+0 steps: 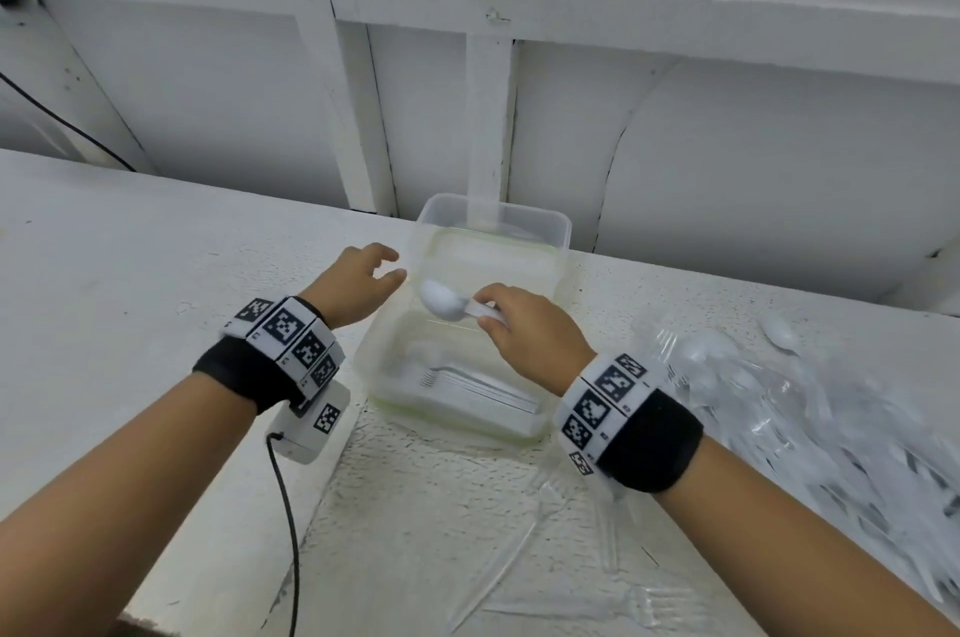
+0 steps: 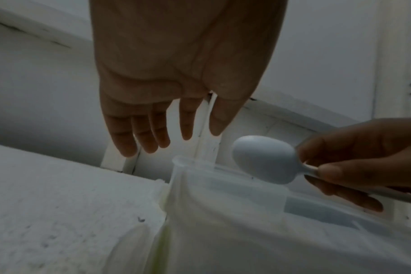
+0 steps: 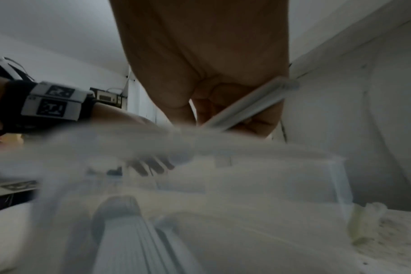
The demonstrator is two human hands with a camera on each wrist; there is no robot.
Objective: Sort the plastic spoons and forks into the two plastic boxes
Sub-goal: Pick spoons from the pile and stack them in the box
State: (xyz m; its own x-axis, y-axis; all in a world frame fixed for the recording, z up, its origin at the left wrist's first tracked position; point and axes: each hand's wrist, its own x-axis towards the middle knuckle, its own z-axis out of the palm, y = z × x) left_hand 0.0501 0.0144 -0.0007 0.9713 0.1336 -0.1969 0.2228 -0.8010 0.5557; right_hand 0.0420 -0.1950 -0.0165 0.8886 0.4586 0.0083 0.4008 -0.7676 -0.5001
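Note:
My right hand (image 1: pixel 519 319) pinches the handle of a white plastic spoon (image 1: pixel 441 302), bowl pointing left, above the seam between two clear plastic boxes. The far box (image 1: pixel 550 225) holds some white cutlery. Forks (image 1: pixel 467 387) lie stacked in the near box (image 1: pixel 374 350). In the left wrist view the spoon (image 2: pixel 263 159) hovers over the box rim (image 2: pixel 183 161). My left hand (image 1: pixel 363 272) hangs open just left of the far box, fingers spread (image 2: pixel 153 133), holding nothing. In the right wrist view the spoon handle (image 3: pixel 246 103) runs through my fingers.
A heap of clear and white plastic cutlery (image 1: pixel 810 407) lies on the white table (image 1: pixel 130 246) to the right. Loose clear forks (image 1: pixel 613 605) lie near the front edge. A white panelled wall (image 1: pixel 727 142) rises behind the boxes. A black cable (image 1: pixel 291 532) drops from my left wrist.

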